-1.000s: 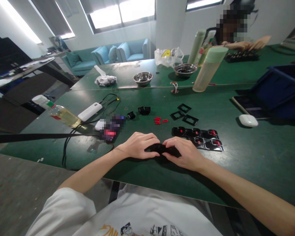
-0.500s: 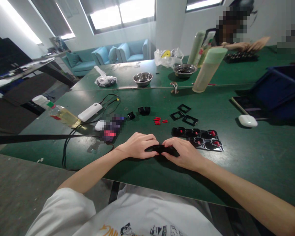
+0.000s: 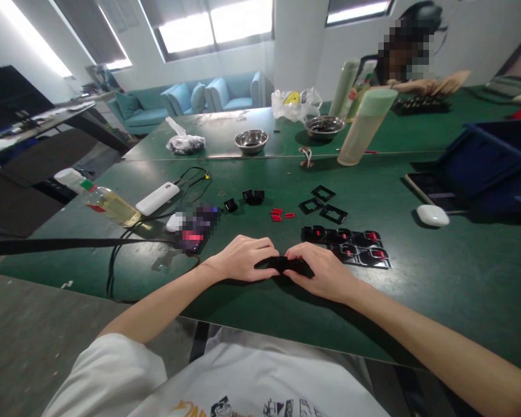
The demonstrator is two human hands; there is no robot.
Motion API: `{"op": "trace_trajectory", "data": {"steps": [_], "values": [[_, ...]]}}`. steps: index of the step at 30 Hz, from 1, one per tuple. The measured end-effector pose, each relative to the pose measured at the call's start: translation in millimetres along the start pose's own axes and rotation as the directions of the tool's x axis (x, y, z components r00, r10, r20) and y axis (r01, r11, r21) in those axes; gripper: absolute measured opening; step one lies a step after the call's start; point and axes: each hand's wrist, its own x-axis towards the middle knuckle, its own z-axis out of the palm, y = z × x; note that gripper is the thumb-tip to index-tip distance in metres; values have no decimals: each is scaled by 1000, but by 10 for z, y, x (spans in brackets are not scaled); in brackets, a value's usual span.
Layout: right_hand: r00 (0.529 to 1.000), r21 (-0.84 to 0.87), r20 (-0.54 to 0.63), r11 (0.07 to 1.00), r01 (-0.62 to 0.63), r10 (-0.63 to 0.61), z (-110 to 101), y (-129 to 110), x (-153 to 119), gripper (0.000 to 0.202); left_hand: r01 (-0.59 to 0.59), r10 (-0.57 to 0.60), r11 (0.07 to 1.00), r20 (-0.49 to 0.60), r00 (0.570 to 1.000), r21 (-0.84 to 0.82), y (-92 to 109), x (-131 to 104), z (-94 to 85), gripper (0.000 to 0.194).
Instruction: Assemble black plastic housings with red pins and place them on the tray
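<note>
Black in the head view, the part [image 3: 281, 264] sits at the near side of the table [image 3: 243, 304], left hand [image 3: 244, 259] and right hand [image 3: 322, 272] gripping its ends. Against half a second ago, the grip barely differs; work on this piece seems unfinished.

"What does the person wear?"
"A white shirt [image 3: 260, 362], softly creased, showing below the near edge of the desk [image 3: 451, 278]; its short left sleeve [image 3: 113, 370] is loose and wide"
"Any markings?"
"A print [image 3: 220, 405] across the front: orange lettering [image 3: 190, 406], then blocky black shapes [image 3: 286, 408] beside it, though it is cut off too low to read fairly"
"And the left hand [image 3: 245, 259] and right hand [image 3: 323, 271]?"
"Bare, like both forearms [image 3: 169, 301]"
</note>
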Motion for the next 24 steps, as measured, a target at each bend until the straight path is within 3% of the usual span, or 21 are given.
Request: {"op": "trace_trajectory", "data": {"steps": [24], "values": [[999, -43, 48, 999, 6, -4, -46, -34, 36, 23, 36, -35, 999, 75, 997, -6, -2, -7, -65, 36]]}}
